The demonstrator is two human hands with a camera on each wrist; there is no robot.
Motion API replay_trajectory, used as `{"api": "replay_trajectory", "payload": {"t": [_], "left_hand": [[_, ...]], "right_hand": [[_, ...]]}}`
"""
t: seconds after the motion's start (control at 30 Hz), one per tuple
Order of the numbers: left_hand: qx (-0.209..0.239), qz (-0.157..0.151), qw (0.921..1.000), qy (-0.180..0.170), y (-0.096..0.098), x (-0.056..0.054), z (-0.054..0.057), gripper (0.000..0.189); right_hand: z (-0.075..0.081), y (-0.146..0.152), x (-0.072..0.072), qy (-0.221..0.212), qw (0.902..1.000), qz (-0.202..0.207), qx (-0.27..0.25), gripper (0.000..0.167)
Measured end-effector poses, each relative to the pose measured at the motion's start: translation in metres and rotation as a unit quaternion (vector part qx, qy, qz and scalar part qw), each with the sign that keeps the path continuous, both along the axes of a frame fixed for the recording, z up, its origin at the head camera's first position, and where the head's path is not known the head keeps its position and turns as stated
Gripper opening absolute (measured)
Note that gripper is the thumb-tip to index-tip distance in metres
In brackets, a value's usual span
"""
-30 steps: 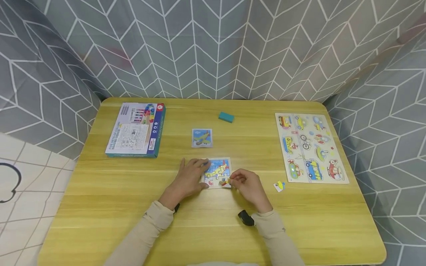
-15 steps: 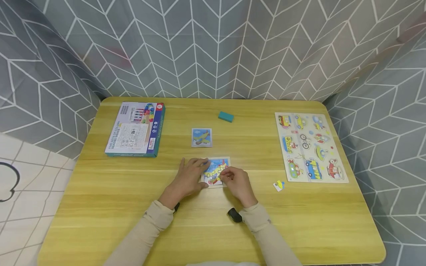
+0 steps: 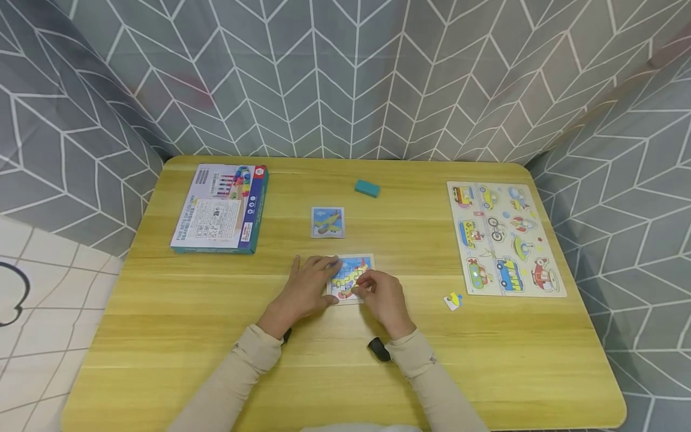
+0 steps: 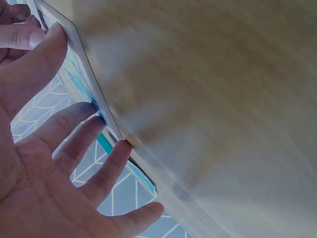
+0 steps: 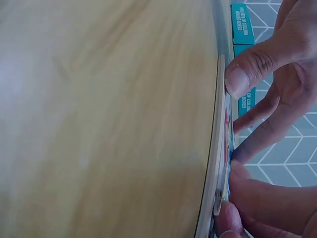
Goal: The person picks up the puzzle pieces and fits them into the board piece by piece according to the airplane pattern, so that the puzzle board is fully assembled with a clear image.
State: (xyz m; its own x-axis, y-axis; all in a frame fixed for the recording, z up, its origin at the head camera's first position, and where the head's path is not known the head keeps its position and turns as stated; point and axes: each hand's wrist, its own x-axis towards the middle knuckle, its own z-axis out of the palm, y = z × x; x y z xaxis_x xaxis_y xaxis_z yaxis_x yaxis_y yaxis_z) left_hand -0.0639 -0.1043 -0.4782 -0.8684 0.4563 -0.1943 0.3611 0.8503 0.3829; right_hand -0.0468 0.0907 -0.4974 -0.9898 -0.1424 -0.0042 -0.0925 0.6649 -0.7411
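A small jigsaw puzzle [image 3: 348, 267] with an aeroplane picture lies in its tray in front of me. My left hand [image 3: 308, 285] rests on its left side, fingers spread and fairly straight, with the thumb at the near edge. In the left wrist view, the fingertips [image 4: 124, 144] touch the tray's edge. My right hand [image 3: 385, 300] is over the lower right of the puzzle. Its thumb and finger pinch a puzzle piece [image 5: 218, 202], which stands at the tray's edge in the right wrist view. The hand covers much of that corner.
One loose puzzle piece [image 3: 453, 300] lies to the right. A picture card [image 3: 327, 222] with a yellow plane sits behind the puzzle, and a teal block [image 3: 367, 188] farther back. A flat box [image 3: 218, 210] is at the left; a vehicle puzzle board [image 3: 504, 240] at the right.
My right hand has moved left with the puzzle piece, from the tray's right edge to over its lower right part. The left hand has stayed in place.
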Motion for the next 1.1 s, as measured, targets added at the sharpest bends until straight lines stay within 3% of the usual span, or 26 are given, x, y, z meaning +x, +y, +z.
{"api": "replay_trajectory", "payload": {"t": [0.2, 0.8, 1.1], "left_hand": [[0.000, 0.000, 1.0000, -0.002, -0.0001, 0.0005, 0.0010, 0.077], [0.002, 0.019, 0.9998, 0.011, 0.0050, 0.0011, -0.0021, 0.068], [0.003, 0.018, 0.9996, 0.021, 0.0043, 0.0021, -0.0049, 0.073]], "right_hand": [[-0.0015, -0.0001, 0.0001, 0.002, 0.9999, 0.006, 0.013, 0.018], [0.0007, 0.0012, -0.0057, -0.048, 0.9987, 0.004, 0.014, 0.020], [-0.0001, 0.0014, -0.0016, -0.029, 0.9993, 0.014, 0.022, 0.014]]}}
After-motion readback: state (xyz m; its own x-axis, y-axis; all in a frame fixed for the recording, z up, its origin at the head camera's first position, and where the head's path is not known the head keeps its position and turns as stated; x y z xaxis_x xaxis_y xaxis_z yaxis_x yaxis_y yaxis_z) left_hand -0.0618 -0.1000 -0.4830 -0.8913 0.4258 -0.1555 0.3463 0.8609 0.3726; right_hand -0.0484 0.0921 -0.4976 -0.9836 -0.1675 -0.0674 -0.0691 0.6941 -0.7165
